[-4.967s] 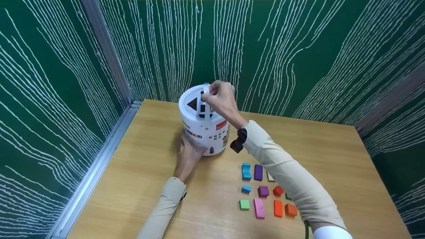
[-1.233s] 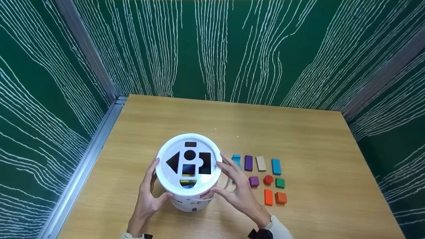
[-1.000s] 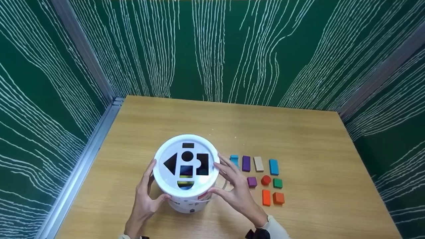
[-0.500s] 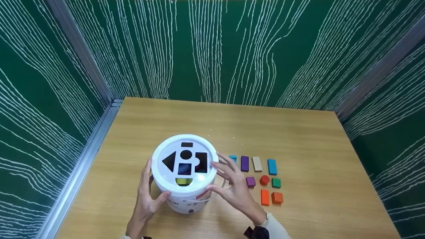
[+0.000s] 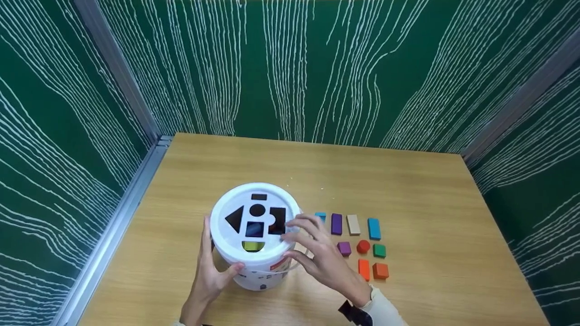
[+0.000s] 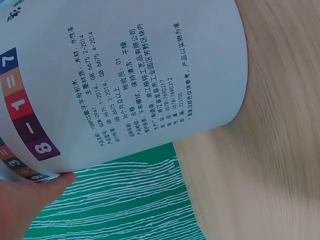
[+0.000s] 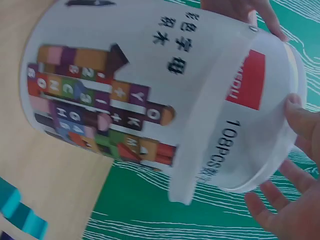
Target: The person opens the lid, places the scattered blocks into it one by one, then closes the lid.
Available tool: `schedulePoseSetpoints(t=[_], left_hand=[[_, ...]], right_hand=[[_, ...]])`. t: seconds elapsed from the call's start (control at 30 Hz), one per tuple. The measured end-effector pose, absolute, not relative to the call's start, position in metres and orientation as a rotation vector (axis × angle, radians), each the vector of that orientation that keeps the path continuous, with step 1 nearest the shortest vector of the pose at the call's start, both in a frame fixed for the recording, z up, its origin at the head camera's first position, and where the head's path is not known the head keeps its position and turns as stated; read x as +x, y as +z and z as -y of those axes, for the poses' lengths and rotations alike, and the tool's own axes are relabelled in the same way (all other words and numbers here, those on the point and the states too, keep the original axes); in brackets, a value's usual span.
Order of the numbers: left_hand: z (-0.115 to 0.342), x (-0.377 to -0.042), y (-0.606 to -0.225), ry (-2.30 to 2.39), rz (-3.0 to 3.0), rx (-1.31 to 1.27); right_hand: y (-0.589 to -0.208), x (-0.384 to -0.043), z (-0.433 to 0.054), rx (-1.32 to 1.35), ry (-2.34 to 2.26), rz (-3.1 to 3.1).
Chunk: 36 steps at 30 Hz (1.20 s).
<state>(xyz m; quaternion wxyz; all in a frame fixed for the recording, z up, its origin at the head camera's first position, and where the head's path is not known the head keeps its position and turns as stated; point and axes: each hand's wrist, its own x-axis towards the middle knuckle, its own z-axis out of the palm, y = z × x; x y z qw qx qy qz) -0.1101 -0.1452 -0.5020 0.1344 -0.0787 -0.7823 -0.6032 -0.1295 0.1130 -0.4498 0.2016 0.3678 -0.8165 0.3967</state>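
A white printed bucket [image 5: 258, 283] stands upright near the front of the table, its white lid [image 5: 235, 249] pierced with shaped holes. A yellow-green piece shows through the half-round hole. My left hand [image 5: 212, 276] holds the bucket's left side near the top, thumb in front and its other fingers partly hidden. My right hand [image 5: 324, 256] is at the lid's right edge, fingers spread and loosely bent over it. In the right wrist view, that hand's thumb [image 7: 296, 112] meets the rim. The white strap handle [image 7: 197, 125] hangs across the bucket's side.
To the bucket's right, coloured blocks lie in rows, among them a purple block [image 5: 336, 224], a red cylinder [image 5: 363, 246], a green block [image 5: 379, 251] and an orange block [image 5: 380, 271]. My right hand covers some. Green, white-streaked walls [image 5: 253, 68] surround the table [image 5: 408, 190].
The bucket came from the back left towards me. Lately my right hand's fingers rose from the bucket's side to over the lid's edge. My left hand still holds the bucket.
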Motion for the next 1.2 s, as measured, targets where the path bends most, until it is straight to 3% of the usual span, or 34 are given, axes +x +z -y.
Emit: schedulePoseSetpoints(t=[0.43, 0.63, 1.0, 1.2], left_hand=[[0.146, -0.109, -0.503, -1.743, 2.279, -0.194], [0.148, -0.11, -0.504, -1.764, 2.239, -0.301], [0.147, -0.111, -0.506, -1.786, 2.236, -0.264], [0.147, -0.111, -0.506, -1.771, 2.251, -0.221]], right_hand=[[-0.42, -0.133, -0.11, 1.122, 1.118, 2.323], [-0.405, -0.131, -0.118, 1.127, 1.259, 2.146], [-0.375, -0.087, -0.161, 1.124, 1.718, 1.857], [-0.389, -0.064, -0.195, 0.83, 1.906, 1.899]])
